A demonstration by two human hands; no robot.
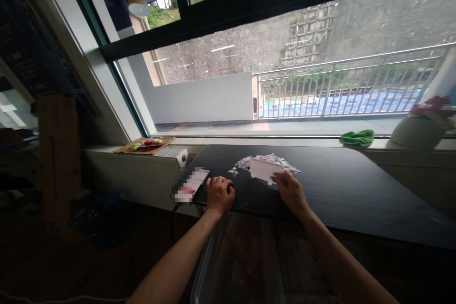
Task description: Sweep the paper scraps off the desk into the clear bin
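On the dark tabletop [342,185], my right hand [292,192] pinches the right end of a stiff white card [262,171]. The card stands on its long edge against a heap of small white paper scraps [270,158], and hides the front of the heap. A few scraps lie loose at the heap's left. My left hand [220,194] rests near the table's front edge with fingers curled in, and nothing shows in it. Just left of it lies a phone [195,184] with its screen lit, partly blurred out.
Below the table edge, between my forearms, is a clear plastic bin [204,266]. A radiator [142,171] stands left of the table, with a cardboard piece [123,148] holding small colourful items above it. A green cloth [358,138] and a white pot [420,130] sit on the windowsill.
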